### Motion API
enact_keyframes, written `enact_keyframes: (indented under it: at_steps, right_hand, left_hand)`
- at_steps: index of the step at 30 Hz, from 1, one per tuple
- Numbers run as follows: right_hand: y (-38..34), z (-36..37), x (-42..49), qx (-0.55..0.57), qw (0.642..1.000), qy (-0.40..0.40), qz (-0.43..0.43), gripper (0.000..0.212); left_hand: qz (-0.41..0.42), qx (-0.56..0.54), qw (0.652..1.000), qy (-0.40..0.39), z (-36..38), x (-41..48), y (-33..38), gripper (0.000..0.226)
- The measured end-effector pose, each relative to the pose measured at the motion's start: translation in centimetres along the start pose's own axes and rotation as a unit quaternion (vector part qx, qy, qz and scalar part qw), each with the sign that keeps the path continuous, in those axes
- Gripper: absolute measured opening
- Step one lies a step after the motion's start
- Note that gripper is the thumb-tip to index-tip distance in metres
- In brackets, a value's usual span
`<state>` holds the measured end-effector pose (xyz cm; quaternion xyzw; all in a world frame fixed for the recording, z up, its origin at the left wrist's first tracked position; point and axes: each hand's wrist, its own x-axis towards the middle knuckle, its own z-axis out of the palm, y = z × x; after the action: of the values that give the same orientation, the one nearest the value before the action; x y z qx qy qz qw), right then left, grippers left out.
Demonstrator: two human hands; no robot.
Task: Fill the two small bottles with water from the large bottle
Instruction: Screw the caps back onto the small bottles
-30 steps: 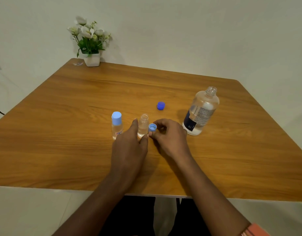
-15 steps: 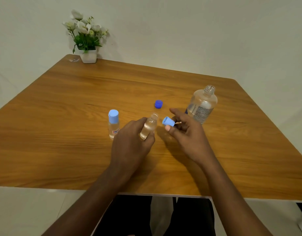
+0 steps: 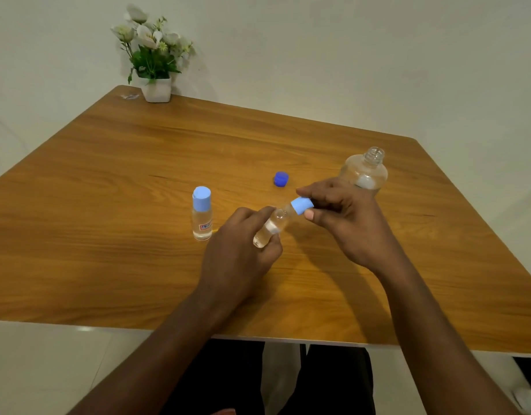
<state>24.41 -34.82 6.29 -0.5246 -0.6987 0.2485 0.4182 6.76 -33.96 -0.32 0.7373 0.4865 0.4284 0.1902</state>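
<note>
Brought light blue cap (image 3: 301, 205) up to mouth of small bottle (image 3: 271, 227) since half a second ago, pinching it in right hand (image 3: 348, 223) fingers (image 3: 309, 215); gripping bottle in curled left hand (image 3: 240, 259) above worktop (image 3: 108, 265), long axis tilted neck-first toward right hand, nearer for twisting on

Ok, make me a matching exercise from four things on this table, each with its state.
Things:
1. dark blue cap
2. large bottle
3. standing small bottle
4. held small bottle

States:
A. tilted
B. upright, capped
C. upright, no cap
D. lying loose on the table

Pairs: 1-D, 2-C, 3-B, 4-A
</note>
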Motion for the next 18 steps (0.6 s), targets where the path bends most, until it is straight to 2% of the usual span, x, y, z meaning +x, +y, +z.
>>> enact_keyframes:
  at_steps: [4,10,15,16,18]
  right_hand:
    - [-0.5,-0.1,0.2,0.044,0.999,-0.011,0.023,0.044]
    - [-0.7,-0.1,0.9,-0.054,0.997,-0.055,0.011,0.034]
    - [-0.9,0.4,0.9,-0.099,0.993,-0.036,0.047,0.020]
    - [-1.0,0.5,0.9,-0.105,0.993,-0.030,0.052,0.023]
    - [-1.1,0.7,0.8,-0.122,0.991,-0.022,0.052,0.045]
  left_hand:
    - [0.008,0.004,1.000,-0.008,0.1,0.0,-0.1,0.041]
    - [0.009,-0.005,1.000,-0.016,0.1,-0.1,-0.2,0.042]
    - [0.005,0.005,1.000,-0.023,0.0,-0.1,-0.3,0.041]
    - [0.007,0.005,1.000,-0.026,0.0,-0.1,-0.2,0.040]
    - [0.006,0.002,1.000,-0.030,0.0,-0.1,-0.1,0.038]
